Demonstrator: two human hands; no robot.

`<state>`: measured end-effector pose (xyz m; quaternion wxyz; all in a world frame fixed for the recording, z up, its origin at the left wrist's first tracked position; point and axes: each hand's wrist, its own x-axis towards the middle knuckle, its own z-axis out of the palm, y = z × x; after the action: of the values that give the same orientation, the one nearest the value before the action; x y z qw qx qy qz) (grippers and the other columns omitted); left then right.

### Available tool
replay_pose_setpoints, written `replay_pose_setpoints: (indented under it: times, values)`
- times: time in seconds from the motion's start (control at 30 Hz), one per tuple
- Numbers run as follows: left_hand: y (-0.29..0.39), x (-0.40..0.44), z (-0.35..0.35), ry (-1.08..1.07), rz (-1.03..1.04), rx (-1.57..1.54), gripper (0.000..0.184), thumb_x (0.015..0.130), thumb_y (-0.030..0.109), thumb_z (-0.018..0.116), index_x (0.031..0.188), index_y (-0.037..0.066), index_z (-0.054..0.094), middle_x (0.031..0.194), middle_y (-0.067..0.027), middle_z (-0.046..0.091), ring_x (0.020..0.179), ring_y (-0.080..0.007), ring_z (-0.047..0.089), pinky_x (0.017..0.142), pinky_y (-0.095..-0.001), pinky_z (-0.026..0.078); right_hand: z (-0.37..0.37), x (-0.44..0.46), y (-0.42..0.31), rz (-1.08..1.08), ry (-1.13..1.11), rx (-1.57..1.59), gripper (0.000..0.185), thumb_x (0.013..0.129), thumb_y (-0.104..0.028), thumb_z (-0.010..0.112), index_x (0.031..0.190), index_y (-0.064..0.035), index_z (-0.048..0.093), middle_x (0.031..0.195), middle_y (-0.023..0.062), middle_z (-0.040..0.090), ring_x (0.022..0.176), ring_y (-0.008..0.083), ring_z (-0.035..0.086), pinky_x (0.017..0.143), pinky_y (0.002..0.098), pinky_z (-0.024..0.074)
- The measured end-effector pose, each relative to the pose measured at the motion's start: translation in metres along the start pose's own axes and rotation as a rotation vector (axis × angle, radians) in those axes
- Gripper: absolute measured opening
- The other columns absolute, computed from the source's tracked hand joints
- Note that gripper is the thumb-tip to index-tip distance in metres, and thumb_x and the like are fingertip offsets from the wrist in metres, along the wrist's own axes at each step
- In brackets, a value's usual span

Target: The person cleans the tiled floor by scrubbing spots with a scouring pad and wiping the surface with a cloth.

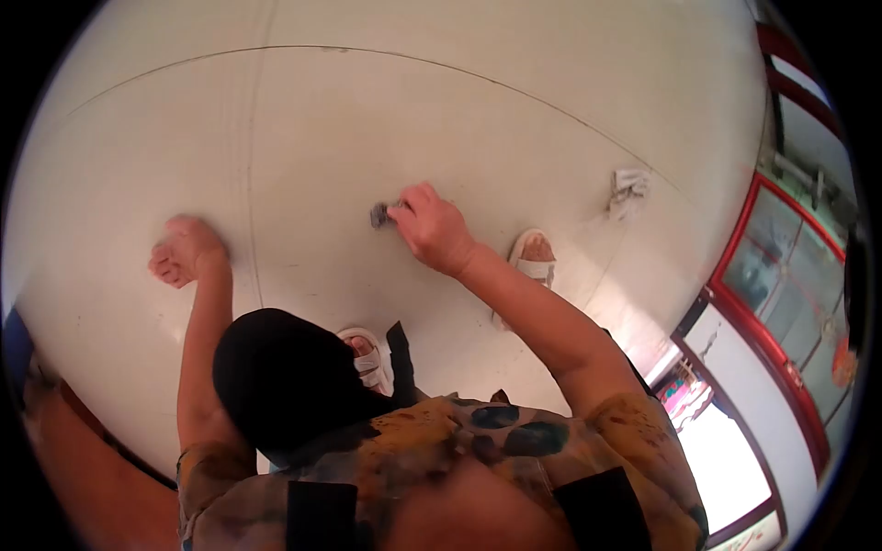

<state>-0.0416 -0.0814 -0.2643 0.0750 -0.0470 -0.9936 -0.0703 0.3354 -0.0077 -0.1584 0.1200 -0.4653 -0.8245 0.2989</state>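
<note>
My right hand [427, 228] is in the middle of the head view, its fingers pinched on one end of a small dark grey object [378, 216] just above or at the pale floor. What that object is cannot be made out. Off to the left, my left hand [186, 251] is curled with its fingers bent inward; it is slightly blurred, and anything inside it is hidden. A wide gap of floor lies between the two hands.
Pale tiled floor [322, 119] with thin seams spreads ahead. A crumpled whitish cloth or paper [629, 188] lies to the right. Two sandalled feet [535, 262] show below. A red-framed glass cabinet or door [781, 266] stands at the right, brown furniture [101, 468] at lower left.
</note>
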Motion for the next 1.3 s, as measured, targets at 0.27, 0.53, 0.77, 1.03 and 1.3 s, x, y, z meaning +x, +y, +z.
replay_pose_setpoints:
  times: [0.27, 0.53, 0.77, 1.03, 1.3]
  values:
    - [0.017, -0.012, -0.025, 0.145, 0.139, -0.015, 0.039, 0.077, 0.046, 0.034, 0.085, 0.009, 0.026, 0.091, -0.0120, 0.031, 0.076, -0.0238, 0.030, 0.069, -0.0358, 0.025, -0.030, 0.202, 0.026, 0.210, 0.330, -0.390, 0.015, 0.076, -0.016, 0.060, 0.084, -0.0035, 0.062, 0.088, 0.0129, 0.055, 0.090, 0.0309, 0.054, 0.069, 0.0431, 0.0473]
    - [0.012, -0.016, -0.025, 0.067, 0.116, -0.020, 0.046, 0.080, 0.046, 0.040, 0.099, 0.005, 0.032, 0.108, -0.0145, 0.034, 0.102, -0.0282, 0.035, 0.088, -0.0413, 0.027, -0.011, 0.261, 0.026, -0.014, 0.237, -0.445, 0.005, 0.070, -0.014, 0.062, 0.073, -0.0103, 0.062, 0.081, 0.0115, 0.056, 0.082, 0.0308, 0.056, 0.067, 0.0425, 0.0485]
    - [0.011, -0.015, -0.029, -0.004, 0.126, -0.112, 0.054, 0.082, 0.041, 0.046, 0.114, 0.002, 0.028, 0.127, -0.0205, 0.028, 0.129, -0.0367, 0.019, 0.101, -0.0503, 0.017, 0.025, 0.233, -0.014, -0.488, 0.310, -0.370, 0.010, 0.073, -0.017, 0.059, 0.071, -0.0077, 0.055, 0.076, 0.0094, 0.052, 0.075, 0.0300, 0.054, 0.058, 0.0412, 0.0478]
    - [0.014, -0.016, -0.035, 0.011, 0.089, -0.107, 0.056, 0.082, 0.048, 0.044, 0.113, 0.002, 0.031, 0.128, -0.0220, 0.031, 0.127, -0.0367, 0.023, 0.100, -0.0485, 0.019, 0.025, 0.220, -0.020, -0.263, 0.288, -0.351, 0.009, 0.071, -0.013, 0.065, 0.076, -0.0116, 0.057, 0.080, 0.0078, 0.051, 0.077, 0.0285, 0.055, 0.058, 0.0423, 0.0477]
    - [0.019, -0.016, -0.039, -0.002, 0.116, -0.143, 0.054, 0.080, 0.039, 0.048, 0.115, 0.004, 0.027, 0.132, -0.0212, 0.025, 0.130, -0.0367, 0.016, 0.103, -0.0538, 0.013, 0.044, 0.214, -0.026, -0.143, 0.380, -0.346, 0.009, 0.079, -0.017, 0.056, 0.078, -0.0081, 0.054, 0.083, 0.0113, 0.053, 0.077, 0.0314, 0.053, 0.065, 0.0435, 0.0461]
